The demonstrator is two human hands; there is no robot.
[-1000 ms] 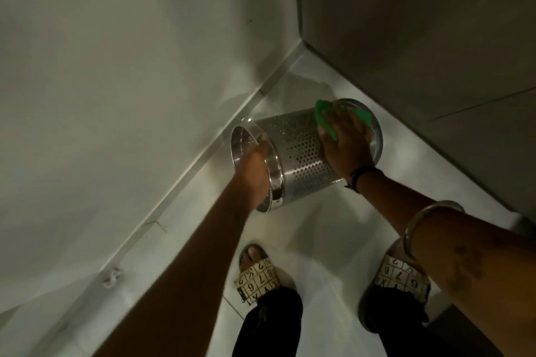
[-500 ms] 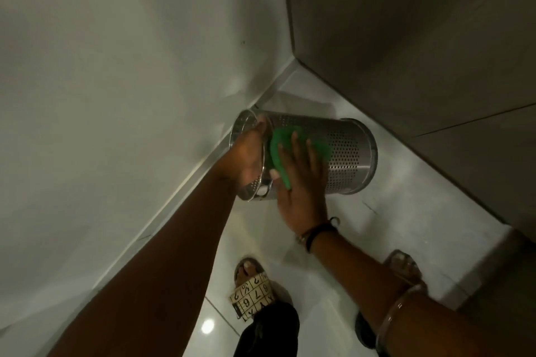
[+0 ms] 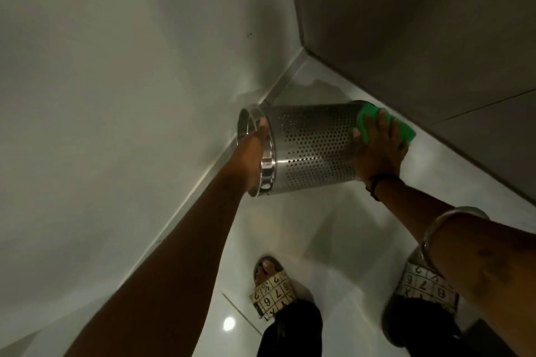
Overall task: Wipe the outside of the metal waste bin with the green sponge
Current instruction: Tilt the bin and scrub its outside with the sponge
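The perforated metal waste bin (image 3: pixel 310 148) is held on its side above the floor, its open rim to the left. My left hand (image 3: pixel 255 148) grips that rim, fingers inside the opening. My right hand (image 3: pixel 380 151) presses the green sponge (image 3: pixel 406 129) flat against the bin's base end on the right. Part of the sponge is hidden under my fingers.
A pale wall (image 3: pixel 116 95) runs along the left and a dark panel (image 3: pixel 420 23) stands on the right, meeting in a corner behind the bin. My two feet in patterned sandals (image 3: pixel 272 295) stand on the glossy tiled floor (image 3: pixel 333 240) below.
My right hand slid the sponge from near the rim along the bin's side to its base end on the right. The left hand kept its grip on the rim.
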